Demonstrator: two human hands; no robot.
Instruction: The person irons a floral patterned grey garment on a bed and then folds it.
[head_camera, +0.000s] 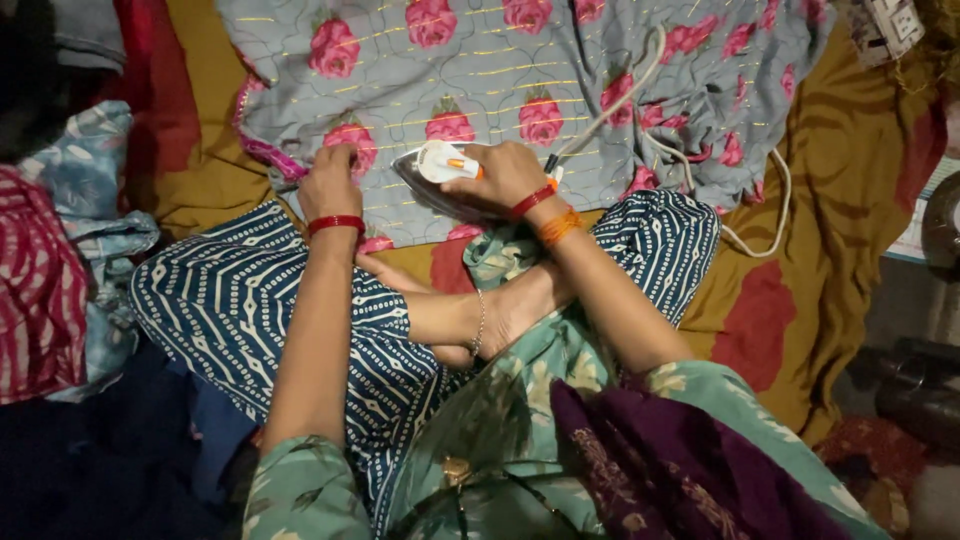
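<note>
Right hand (503, 176) clamped on white-handled iron (440, 175) | left hand (330, 183) flat, fingers apart, pinning grey rose-print cloth (520, 70)

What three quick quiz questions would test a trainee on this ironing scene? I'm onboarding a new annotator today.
1. True or false: the right hand grips the electric iron.
2. What does the left hand press on?
3. The iron's cord runs toward: A) upper right, B) lower left.

Key:
1. True.
2. The grey rose-print fabric, held flat beside the iron.
3. A, across the fabric and mustard bedsheet.
</note>
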